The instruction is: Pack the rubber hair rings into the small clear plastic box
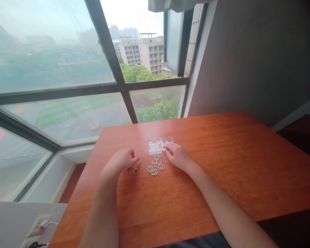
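Note:
My left hand (122,160) is over the left part of the table, its fingers curled in. Whatever those fingers may hold is hidden. Just beneath it lie two small pale rings (135,171). To their right is a loose cluster of several thin rings (154,165) in pale, green and yellowish tones. Behind the cluster a small clear plastic box (154,147) lies opened out. My right hand (177,155) is at the box's right side, with thumb and fingers closed on its edge; something whitish shows beside the fingertips.
The reddish-brown wooden table (222,165) reaches far to the right. Beyond its back edge stands a dark-framed window (93,89), with a grey wall (248,62) to the right. A plugged-in wall socket (40,224) is at lower left.

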